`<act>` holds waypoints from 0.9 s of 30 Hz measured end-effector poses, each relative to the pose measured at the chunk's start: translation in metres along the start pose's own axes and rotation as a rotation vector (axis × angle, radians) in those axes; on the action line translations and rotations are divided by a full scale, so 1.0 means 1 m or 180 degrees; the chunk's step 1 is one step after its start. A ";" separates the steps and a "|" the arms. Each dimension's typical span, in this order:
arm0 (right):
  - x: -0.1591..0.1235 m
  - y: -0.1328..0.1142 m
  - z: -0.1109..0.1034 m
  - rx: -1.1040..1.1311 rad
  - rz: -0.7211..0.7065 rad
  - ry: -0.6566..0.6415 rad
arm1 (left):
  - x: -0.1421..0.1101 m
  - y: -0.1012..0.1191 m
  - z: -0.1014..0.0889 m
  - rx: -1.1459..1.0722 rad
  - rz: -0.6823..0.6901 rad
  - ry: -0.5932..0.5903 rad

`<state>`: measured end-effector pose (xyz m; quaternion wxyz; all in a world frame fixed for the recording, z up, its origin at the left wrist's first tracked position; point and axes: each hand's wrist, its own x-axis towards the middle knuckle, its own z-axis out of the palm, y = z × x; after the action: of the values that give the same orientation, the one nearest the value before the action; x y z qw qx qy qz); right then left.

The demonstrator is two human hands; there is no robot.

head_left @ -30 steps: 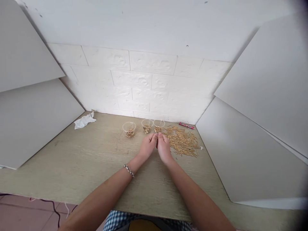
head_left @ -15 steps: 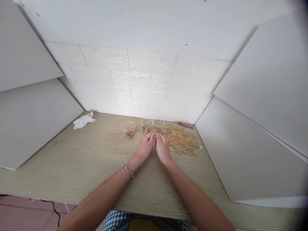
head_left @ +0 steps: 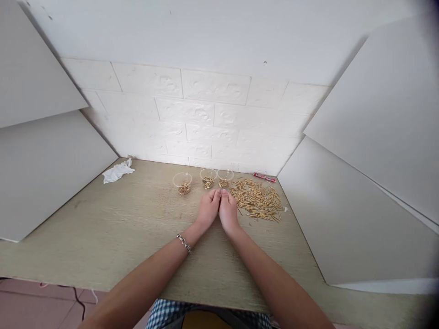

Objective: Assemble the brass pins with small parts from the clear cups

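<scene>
My left hand (head_left: 207, 209) and my right hand (head_left: 228, 209) meet side by side on the wooden table (head_left: 137, 237), fingertips pinched together. Whatever they pinch is too small to name. Just beyond the fingertips stand three small clear cups: a left cup (head_left: 182, 183), a middle cup (head_left: 208, 178) and a right cup (head_left: 225, 177), each with golden bits in the bottom. A loose pile of thin golden sticks (head_left: 257, 198) lies right of my right hand. A beaded bracelet (head_left: 184, 242) circles my left wrist.
A crumpled white tissue (head_left: 116, 172) lies at the back left of the table. A red pen-like object (head_left: 264, 177) rests against the white brick-pattern wall. White boards (head_left: 360, 192) fence in both sides.
Both hands have closed in tighter against each other and shifted slightly left; the view has tilted a little.
</scene>
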<state>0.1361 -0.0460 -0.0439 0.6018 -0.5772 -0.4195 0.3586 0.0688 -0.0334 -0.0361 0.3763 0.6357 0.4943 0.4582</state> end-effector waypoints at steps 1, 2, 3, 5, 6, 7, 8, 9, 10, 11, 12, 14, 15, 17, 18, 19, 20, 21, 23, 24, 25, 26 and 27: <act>-0.001 0.000 0.001 -0.0030 -0.0011 0.0031 | 0.000 0.000 0.000 0.0001 -0.0006 0.0015; -0.002 0.000 0.001 -0.0051 -0.0036 0.0058 | 0.000 0.000 0.000 0.0005 -0.0004 0.0022; -0.002 0.000 0.002 -0.0060 -0.0065 0.0081 | 0.000 0.000 0.000 0.0017 0.0001 0.0030; -0.003 0.001 0.002 -0.0045 -0.0102 0.0122 | -0.001 0.000 0.001 0.0049 0.0010 0.0046; -0.003 0.002 0.003 -0.0042 -0.0103 0.0140 | -0.001 0.000 0.001 0.0056 0.0010 0.0047; -0.003 0.002 0.003 -0.0046 -0.0097 0.0157 | -0.002 -0.001 0.001 0.0055 0.0012 0.0044; -0.003 0.002 0.003 -0.0054 -0.0084 0.0177 | -0.002 -0.001 0.001 0.0052 0.0014 0.0038; -0.003 0.003 0.003 -0.0064 -0.0070 0.0195 | -0.002 -0.001 0.002 0.0038 0.0017 0.0029; -0.002 0.003 0.004 -0.0074 -0.0060 0.0209 | -0.002 -0.001 0.002 0.0019 0.0021 0.0017; -0.002 0.003 0.004 -0.0080 -0.0053 0.0218 | -0.002 -0.002 0.002 0.0003 0.0022 0.0008; -0.002 0.003 0.004 -0.0073 -0.0052 0.0213 | -0.002 -0.002 0.002 -0.0011 0.0016 0.0003; 0.000 0.004 0.003 -0.0015 -0.0057 0.0165 | -0.001 -0.002 0.002 -0.0056 -0.0014 -0.0016; 0.001 0.004 0.003 0.0039 -0.0057 0.0122 | 0.000 -0.003 0.002 -0.0093 -0.0035 -0.0028; 0.002 0.005 0.003 0.0168 -0.0025 0.0031 | 0.001 -0.004 0.003 -0.0180 -0.0064 -0.0045; 0.003 0.006 0.003 0.0224 0.0006 0.0000 | 0.002 -0.005 0.003 -0.0225 -0.0069 -0.0049; 0.004 0.006 0.002 0.0264 0.0037 -0.0022 | 0.002 -0.006 0.003 -0.0265 -0.0071 -0.0053; 0.004 0.006 0.002 0.0289 0.0058 -0.0045 | 0.003 -0.007 0.003 -0.0300 -0.0071 -0.0056; 0.004 0.007 0.001 0.0302 0.0065 -0.0067 | 0.003 -0.008 0.003 -0.0326 -0.0067 -0.0060; 0.005 0.007 0.000 0.0304 0.0048 -0.0117 | 0.004 -0.011 0.004 -0.0358 -0.0063 -0.0064; 0.005 0.007 -0.001 0.0300 0.0037 -0.0141 | 0.004 -0.012 0.004 -0.0367 -0.0065 -0.0065; 0.005 0.007 -0.001 0.0297 0.0030 -0.0156 | 0.004 -0.013 0.005 -0.0376 -0.0068 -0.0064; 0.005 0.008 -0.002 0.0298 0.0020 -0.0162 | 0.004 -0.013 0.005 -0.0390 -0.0071 -0.0070; 0.005 0.008 -0.002 0.0300 0.0004 -0.0167 | 0.004 -0.014 0.005 -0.0408 -0.0080 -0.0082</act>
<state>0.1404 -0.0415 -0.0511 0.6169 -0.5389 -0.4174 0.3934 0.0699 -0.0262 -0.0495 0.4282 0.6099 0.4671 0.4759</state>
